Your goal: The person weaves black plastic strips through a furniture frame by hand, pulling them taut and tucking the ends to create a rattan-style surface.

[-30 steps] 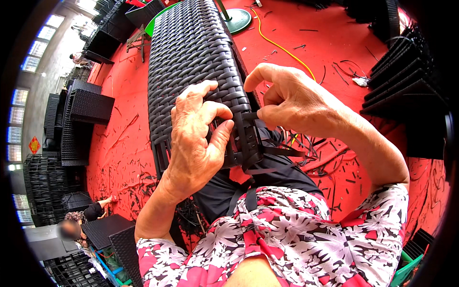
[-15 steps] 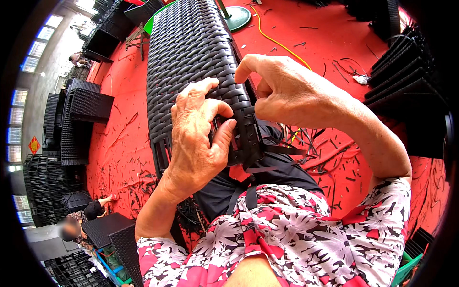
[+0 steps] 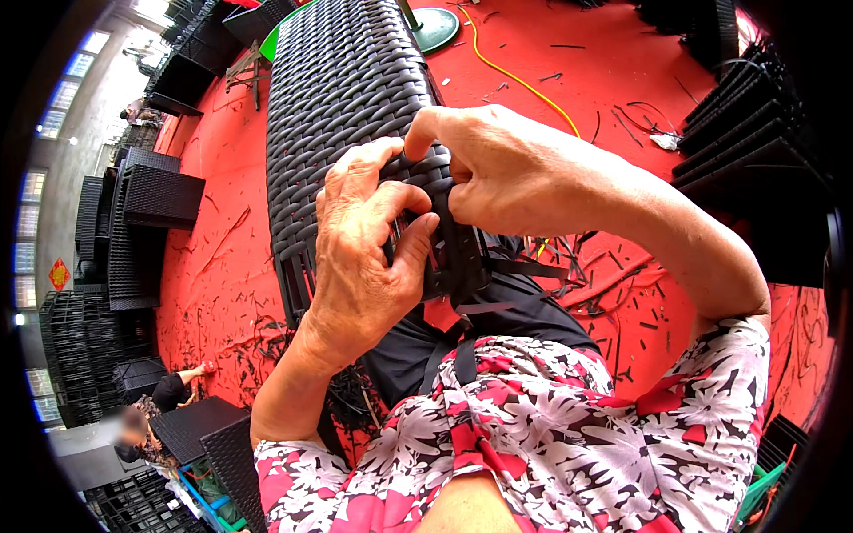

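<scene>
A long piece of black woven plastic rattan (image 3: 346, 98) stretches away from my lap, its near end an open frame (image 3: 462, 266) with loose strip ends. My left hand (image 3: 364, 249) lies on its near end. The fingers are curled onto the weave, with thumb and index tips close together at a strip. Over the right edge bends my right hand (image 3: 515, 169), its index finger hooked on the weave near my left fingertips and its thumb against the side. Both hands grip the rattan strips there; the exact strip between the fingers is partly hidden.
A red floor (image 3: 222, 293) is littered with black strip scraps. Stacked black woven panels (image 3: 746, 142) stand at right, woven furniture pieces (image 3: 160, 195) at left. A yellow cable (image 3: 515, 75) runs near a round green base (image 3: 435, 31). Another person (image 3: 155, 417) sits at lower left.
My right hand has moved left, its index finger reaching further over the weave towards my left hand. The left hand stays nearly in place. The view has shifted slightly.
</scene>
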A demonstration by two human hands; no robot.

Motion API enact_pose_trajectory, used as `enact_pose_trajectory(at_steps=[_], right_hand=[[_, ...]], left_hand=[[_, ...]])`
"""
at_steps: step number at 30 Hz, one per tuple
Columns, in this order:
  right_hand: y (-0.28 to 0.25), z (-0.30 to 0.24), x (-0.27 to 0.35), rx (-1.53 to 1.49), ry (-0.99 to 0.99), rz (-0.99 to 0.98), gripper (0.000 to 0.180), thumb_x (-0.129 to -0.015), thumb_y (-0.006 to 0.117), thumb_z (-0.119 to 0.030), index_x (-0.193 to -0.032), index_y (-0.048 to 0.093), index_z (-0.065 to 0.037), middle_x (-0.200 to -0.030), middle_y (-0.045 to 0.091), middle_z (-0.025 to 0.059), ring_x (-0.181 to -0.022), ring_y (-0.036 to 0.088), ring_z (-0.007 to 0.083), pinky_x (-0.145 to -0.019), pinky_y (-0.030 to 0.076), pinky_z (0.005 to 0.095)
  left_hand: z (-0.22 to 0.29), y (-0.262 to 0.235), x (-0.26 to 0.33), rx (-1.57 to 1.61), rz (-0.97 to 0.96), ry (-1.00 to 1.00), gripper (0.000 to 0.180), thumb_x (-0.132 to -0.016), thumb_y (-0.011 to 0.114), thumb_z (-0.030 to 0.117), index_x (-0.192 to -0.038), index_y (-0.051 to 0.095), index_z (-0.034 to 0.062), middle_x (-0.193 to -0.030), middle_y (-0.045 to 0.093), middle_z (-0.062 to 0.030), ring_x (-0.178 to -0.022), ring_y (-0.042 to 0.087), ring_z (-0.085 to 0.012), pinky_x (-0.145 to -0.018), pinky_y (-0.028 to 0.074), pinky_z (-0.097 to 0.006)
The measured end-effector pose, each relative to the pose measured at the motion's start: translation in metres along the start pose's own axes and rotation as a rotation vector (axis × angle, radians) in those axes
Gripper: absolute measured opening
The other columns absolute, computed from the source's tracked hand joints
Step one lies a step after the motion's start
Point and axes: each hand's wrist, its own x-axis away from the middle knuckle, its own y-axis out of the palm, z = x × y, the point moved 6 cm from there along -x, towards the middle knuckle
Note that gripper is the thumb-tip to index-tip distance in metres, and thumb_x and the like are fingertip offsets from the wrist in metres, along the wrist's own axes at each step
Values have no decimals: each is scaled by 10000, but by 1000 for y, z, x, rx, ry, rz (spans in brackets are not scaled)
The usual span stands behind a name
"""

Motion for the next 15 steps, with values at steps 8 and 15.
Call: enact_pose_trajectory(at_steps=[8, 15], right_hand=[[0, 21, 15, -389, 220, -22, 534, -765, 624, -26, -1259, 426, 16, -639, 604, 78, -521, 537, 106, -490, 433, 258], [5, 29, 14, -447, 244, -9, 565, -760, 635, -74, -1266, 430, 74, -652, 638, 136, -595, 628, 152, -527, 492, 298]], left_hand=[[-4, -5, -8, 39, -44, -63, 126, -716, 710, 73, -799, 640, 10, -1187, 533, -178, -1140, 469, -337, -990, 332, -420], [-16, -5, -16, 141, -33, -209, 106, -697, 719, 98, -712, 653, 16, -1151, 533, -123, -1116, 458, -290, -978, 332, -390]])
